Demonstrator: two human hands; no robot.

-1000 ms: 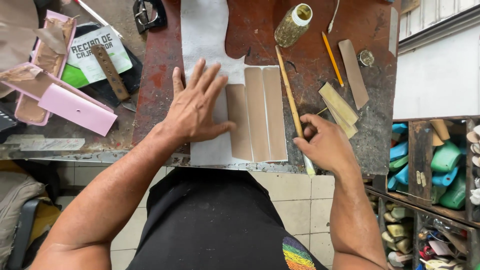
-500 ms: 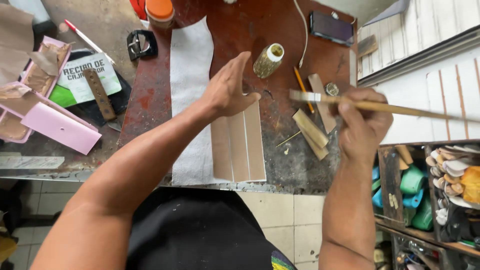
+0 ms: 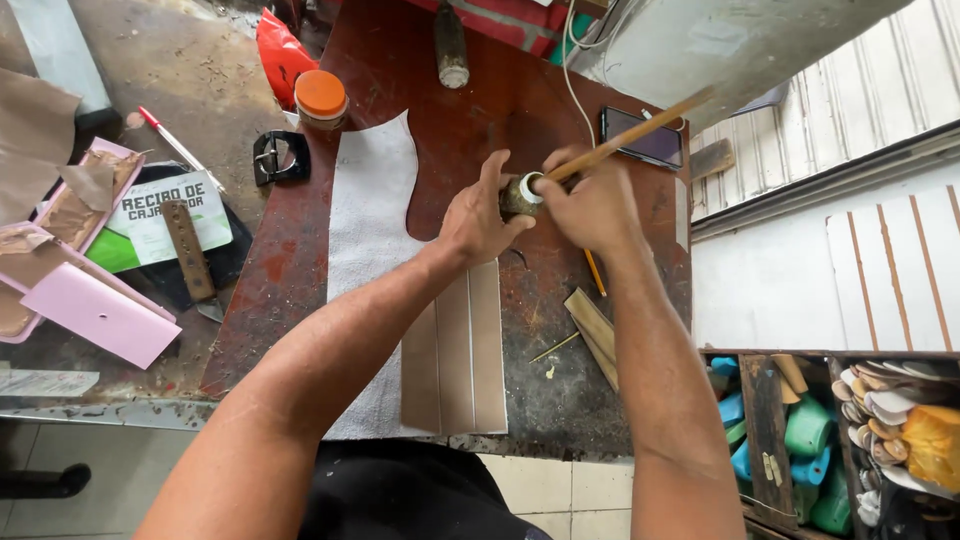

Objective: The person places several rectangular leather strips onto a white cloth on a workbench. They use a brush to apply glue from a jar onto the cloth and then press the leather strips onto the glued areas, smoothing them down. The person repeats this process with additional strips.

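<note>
Bench (image 3: 300, 290): stained, 3 strips (image 3: 455, 365) near me.
Left hand (image 3: 475, 220): I clasp jar (image 3: 515, 195) upright.
Right hand (image 3: 595, 205): I pinch stick (image 3: 640, 130), slanting up-right from jar mouth.

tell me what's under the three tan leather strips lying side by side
The three tan leather strips lie on a pale grey sheet, which shows to their left and above. Whatever is directly beneath the strips is covered.

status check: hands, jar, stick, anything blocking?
Left hand grips small jar. Right hand holds wooden stick, tip at the jar's mouth. Tan strips lie nearer the body, nothing blocking.
</note>
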